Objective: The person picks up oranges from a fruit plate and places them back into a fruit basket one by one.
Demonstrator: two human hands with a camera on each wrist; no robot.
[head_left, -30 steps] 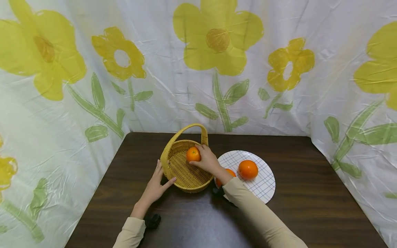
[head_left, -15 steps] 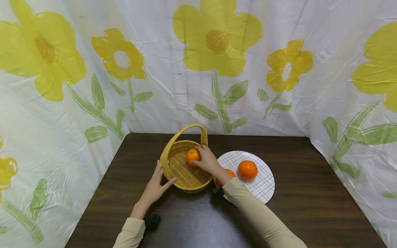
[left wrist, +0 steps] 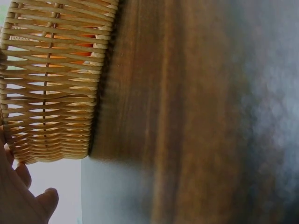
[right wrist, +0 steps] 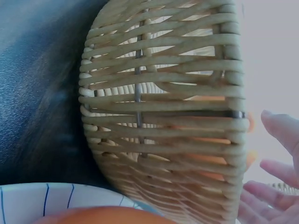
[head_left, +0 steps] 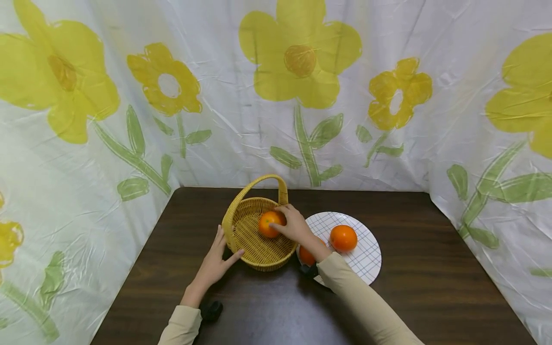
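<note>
In the head view a yellow wicker basket (head_left: 263, 258) with a tall handle stands on the table. An orange (head_left: 266, 227) lies inside it, toward the right wall. My right hand (head_left: 297, 227) is over the basket's right rim, its thumb and fingers spread apart beside the orange; the thumb overlaps the fruit in this view. The right wrist view shows these fingers (right wrist: 278, 170) loose above the woven rim, with orange colour through the weave. My left hand (head_left: 215, 261) rests against the basket's left side, fingers straight and thumb spread.
Right of the basket lies a white plate (head_left: 366, 258) with a blue grid, bearing two oranges, one orange (head_left: 343, 238) in full view and another partly behind the right wrist. The dark wooden table (head_left: 414, 297) meets a flowered curtain (head_left: 224, 143) at its back edge.
The orange has come down lower into the basket. My right fingers have loosened from it and shifted slightly right. The left hand stays at the basket's side.
</note>
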